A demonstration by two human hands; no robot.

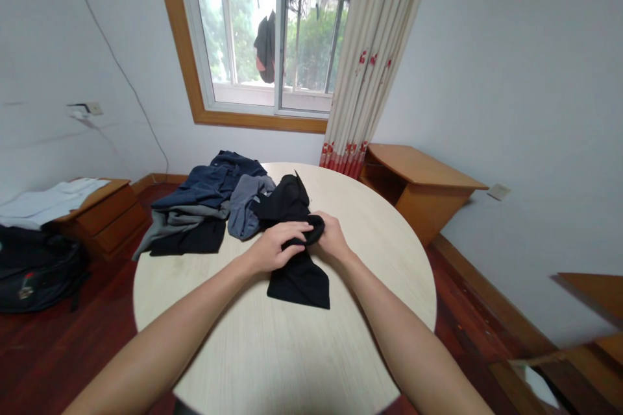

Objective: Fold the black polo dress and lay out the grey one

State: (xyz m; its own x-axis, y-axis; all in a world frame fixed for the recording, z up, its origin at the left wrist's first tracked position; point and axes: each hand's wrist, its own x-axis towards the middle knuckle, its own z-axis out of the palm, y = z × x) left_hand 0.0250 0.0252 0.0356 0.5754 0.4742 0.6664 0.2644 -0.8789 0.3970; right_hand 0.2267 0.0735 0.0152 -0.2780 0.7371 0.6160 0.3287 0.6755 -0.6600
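A black garment lies bunched near the middle of the round table, with one flat, straight-edged part spread towards me. My left hand grips the garment from the left, fingers curved over a rolled or gathered tube of the cloth. On the other side, my right hand closes round the end of that same tube, where a dark rounded opening shows. Most of the right fingers are hidden by the fabric. Just behind the left hand, a grey-blue garment sits crumpled against the black cloth.
Dark blue clothes, a grey garment and another black cloth are heaped at the left of the round table. A wooden desk stands beyond it at right, a wooden cabinet and black backpack at left.
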